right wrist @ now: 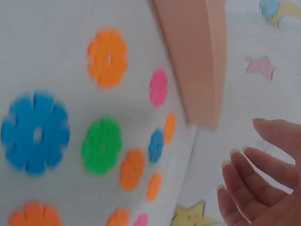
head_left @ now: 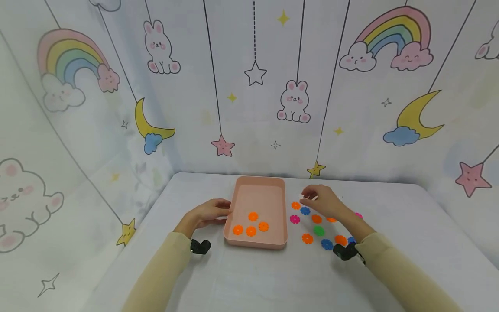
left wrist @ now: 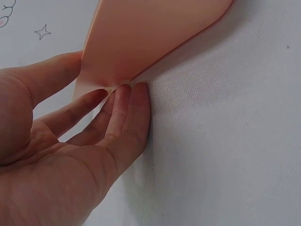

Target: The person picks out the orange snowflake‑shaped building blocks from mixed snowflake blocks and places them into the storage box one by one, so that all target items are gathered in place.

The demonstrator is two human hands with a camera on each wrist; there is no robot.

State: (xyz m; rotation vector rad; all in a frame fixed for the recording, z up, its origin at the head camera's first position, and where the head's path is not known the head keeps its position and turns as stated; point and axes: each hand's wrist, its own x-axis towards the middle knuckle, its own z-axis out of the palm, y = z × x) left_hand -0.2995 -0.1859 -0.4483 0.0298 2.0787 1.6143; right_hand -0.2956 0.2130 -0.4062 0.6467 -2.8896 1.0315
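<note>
A pink tray (head_left: pixel 260 197) lies on the white table with several orange snowflake discs (head_left: pixel 253 216) near its front end. At its left side, my left hand (head_left: pixel 208 211) holds the tray. In the left wrist view the thumb lies against the tray wall (left wrist: pixel 141 37) and the fingers bend at its lower edge. My right hand (head_left: pixel 321 200) hovers over the far part of the loose discs, right of the tray. The right wrist view shows its thumb and fingers (right wrist: pixel 242 165) apart, nothing visible between them. A small whitish thing (head_left: pixel 301 196) shows by its fingertips.
Loose discs spread over the table right of the tray: orange ones, a green disc (head_left: pixel 319 230), a blue disc (head_left: pixel 327 244) and a pink disc (head_left: pixel 295 219) among them. The right forearm hides part of this group. A patterned cloth wall (head_left: pixel 257 112) rises behind the table.
</note>
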